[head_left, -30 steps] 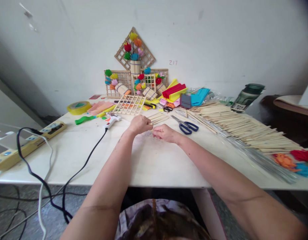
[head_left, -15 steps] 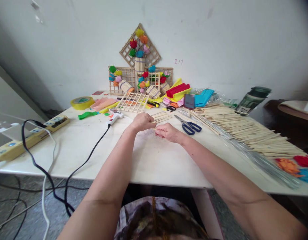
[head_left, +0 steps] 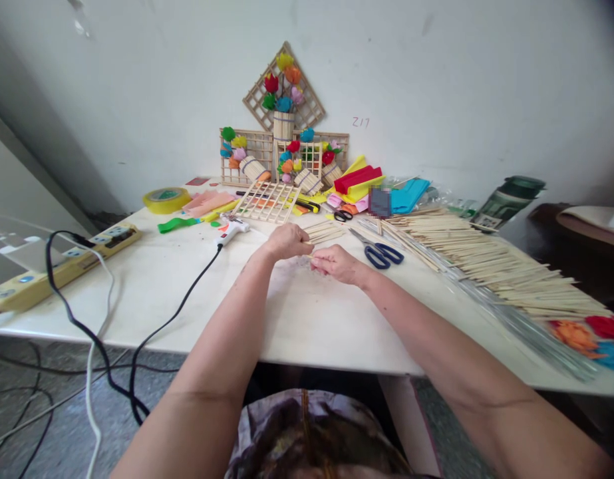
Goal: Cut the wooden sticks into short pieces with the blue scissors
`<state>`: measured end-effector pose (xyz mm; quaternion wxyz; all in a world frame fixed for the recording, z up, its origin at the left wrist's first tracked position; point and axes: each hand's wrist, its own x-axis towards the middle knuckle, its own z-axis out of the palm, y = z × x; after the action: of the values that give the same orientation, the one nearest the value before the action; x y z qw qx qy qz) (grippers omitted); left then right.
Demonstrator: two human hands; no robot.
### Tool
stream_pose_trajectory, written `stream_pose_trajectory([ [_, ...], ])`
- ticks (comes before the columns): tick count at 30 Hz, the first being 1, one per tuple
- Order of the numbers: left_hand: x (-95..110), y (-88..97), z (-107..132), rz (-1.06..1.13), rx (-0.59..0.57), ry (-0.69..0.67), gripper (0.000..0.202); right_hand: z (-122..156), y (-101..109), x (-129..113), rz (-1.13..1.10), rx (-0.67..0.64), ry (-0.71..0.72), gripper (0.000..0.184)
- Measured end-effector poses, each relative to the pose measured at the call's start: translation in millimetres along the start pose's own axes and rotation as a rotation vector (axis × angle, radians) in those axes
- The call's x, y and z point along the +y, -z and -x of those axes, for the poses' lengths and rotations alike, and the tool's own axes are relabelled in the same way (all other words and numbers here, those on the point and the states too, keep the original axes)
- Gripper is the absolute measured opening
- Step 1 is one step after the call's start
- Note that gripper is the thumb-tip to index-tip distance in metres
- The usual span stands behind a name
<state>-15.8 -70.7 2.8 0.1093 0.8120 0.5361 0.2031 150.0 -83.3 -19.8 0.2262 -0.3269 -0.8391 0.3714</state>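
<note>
Close together over the middle of the table, both hands have their fingers closed. Between them a short bit of a thin wooden stick (head_left: 309, 256) shows; the rest is hidden by the fingers. My left hand (head_left: 289, 241) grips it from the far side, knuckles up. My right hand (head_left: 337, 265) pinches it slightly nearer to me. Just beyond the hands lie several loose wooden sticks (head_left: 327, 231). Dark-handled scissors (head_left: 383, 254) rest to the right of my right hand. Left of my left hand is a white glue gun (head_left: 231, 231), with a wooden lattice (head_left: 269, 201) behind it.
Lattice panels with paper flowers (head_left: 284, 103) lean on the wall. Many wooden sticks (head_left: 491, 266) and clear plastic wrapping (head_left: 516, 319) cover the right side. A power strip (head_left: 67, 273), black cable (head_left: 174, 316) and yellow tape roll (head_left: 167, 199) are left. A dark bottle (head_left: 509, 203) lies back right.
The whole view has shifted slightly. Both hands keep nearly the same place and grip on the stick.
</note>
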Motion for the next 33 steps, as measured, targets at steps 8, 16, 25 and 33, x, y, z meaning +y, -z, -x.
stream_pose_trajectory([
  [8, -2, -0.3, -1, 0.023, -0.016, -0.007, 0.028, 0, -1, -1, 0.000, -0.005, 0.024, 0.022],
  [16, 0, 3.1, 0, 0.067, -0.044, 0.004, 0.025, 2, -1, -4, -0.007, 0.001, 0.041, 0.022],
  [25, -1, 0.7, -1, -0.057, -0.028, 0.035, 0.027, -3, -5, 2, 0.029, -0.006, -0.058, 0.022],
  [33, -4, -13.1, -8, -0.146, 0.099, 0.129, 0.035, -4, 15, 7, 0.508, 0.074, 0.006, 0.025],
])
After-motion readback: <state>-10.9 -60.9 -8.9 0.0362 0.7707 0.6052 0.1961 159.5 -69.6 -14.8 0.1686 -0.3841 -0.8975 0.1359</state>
